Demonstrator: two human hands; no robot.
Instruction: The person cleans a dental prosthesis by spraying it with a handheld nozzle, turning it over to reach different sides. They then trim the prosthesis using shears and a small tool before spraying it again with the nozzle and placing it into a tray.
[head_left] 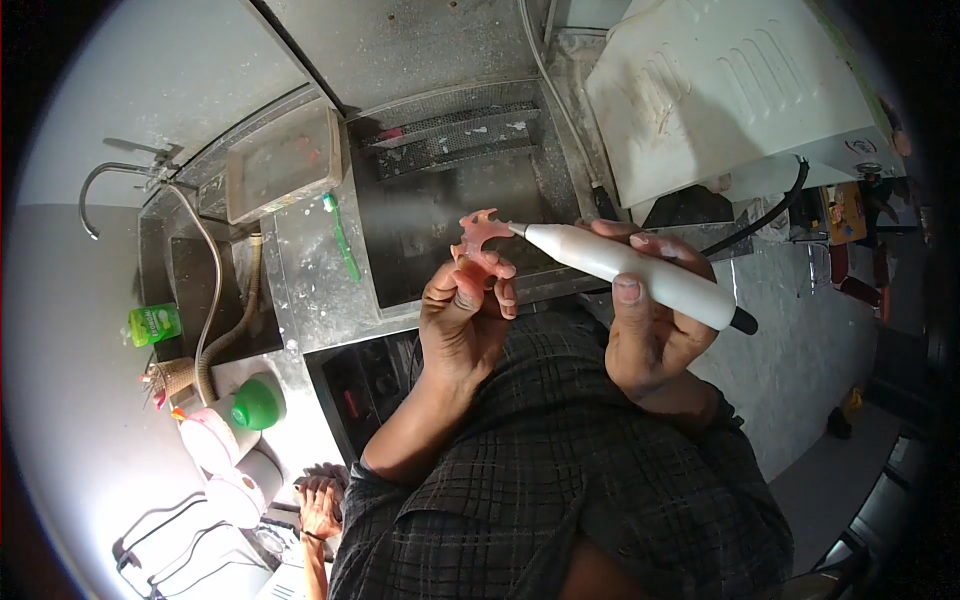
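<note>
1. Head view, left hand: the left hand (462, 315) grips a small pink prong-edged piece of hard-looking plastic (482, 240). Thumb and fingertips are clenched on its lower body. The piece is held up in the air over the dark recessed steel tray (410, 240), with its upper prongs sticking out free.
2. Head view, right hand: the right hand (655, 340) is wrapped round a white pen-shaped plastic hand tool with a black end cap (630, 272). The thumb lies on the barrel and the fingers are closed round it. The narrow tip sits at the right edge of the pink piece; I cannot tell whether they touch.
3. Handling, pink piece: it is probably light, stiff and thin. The prongs look likely to snap, and the smooth surface may slip. Best held low on the thicker body, as it is now, never by the prongs.
4. Handling, tool: it looks rigid and fairly light. A pen-style hold close to the front end should give the most control.
5. Head view, surroundings:
   - A green plastic toothbrush (342, 236) lies on the dusty steel worktop (300, 290), left of the tray.
   - A curved metal tap (110, 167) stands at far left.
   - A white ribbed machine housing (730, 90) sits at upper right.
   - Another person's hand (320, 508) shows at lower left, well apart.
</note>
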